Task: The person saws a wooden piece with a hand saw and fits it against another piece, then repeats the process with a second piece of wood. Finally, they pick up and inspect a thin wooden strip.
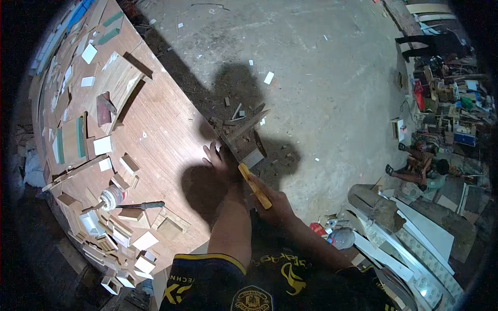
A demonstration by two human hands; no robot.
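My right hand [275, 205] is wrapped round the yellow wooden handle [254, 185] of what looks like a hand saw. Its thin dark blade [232, 151], seen nearly edge-on, runs forward along the edge of the wood-topped table [171, 140]. Close to the left of the blade, my left hand [223, 161] rests at that edge with its fingers apart. Part of this hand lies in shadow, and I cannot make out whether a small piece is under it.
Wooden blocks [129, 164], a brush in a tub [111, 198], a dark-handled tool [141, 205] and a slanted board [124, 83] lie on the table. Offcuts [249, 124] litter the concrete floor. A person [423, 168] sits at the right, near stacked panels [415, 228].
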